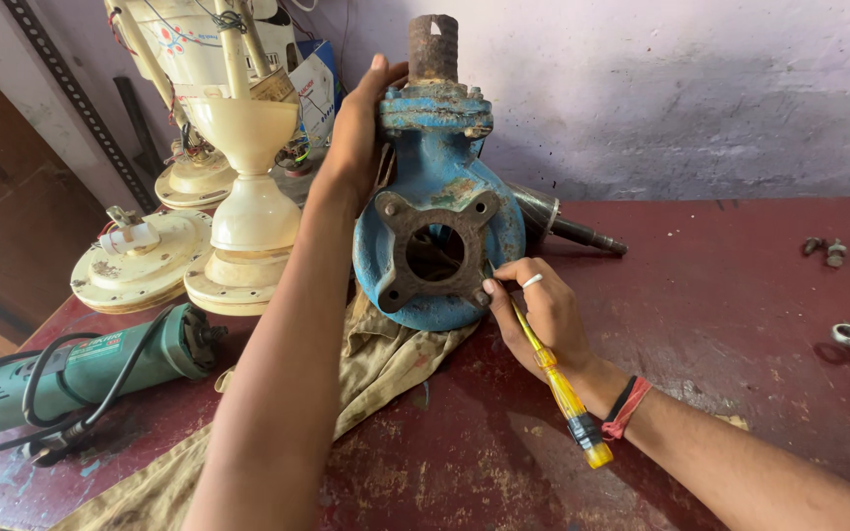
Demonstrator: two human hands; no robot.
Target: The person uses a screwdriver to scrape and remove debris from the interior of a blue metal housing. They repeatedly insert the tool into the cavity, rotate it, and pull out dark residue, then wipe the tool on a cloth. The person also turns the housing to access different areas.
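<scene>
- Your left hand (361, 123) wraps the blue pump casing's (440, 231) top, near the bench's (740, 295) back edge.
- Your right hand (541, 313) pinches a yellow screwdriver (563, 393) against its flange.

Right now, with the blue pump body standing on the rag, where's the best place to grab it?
Probably the top neck of the blue pump body, under the rusty pipe stub, coming from its left side. The left hand already wraps it there. The flange gives a ledge, and the round belly below looks too wide to grip. The right hand holds a screwdriver at the front.
</scene>
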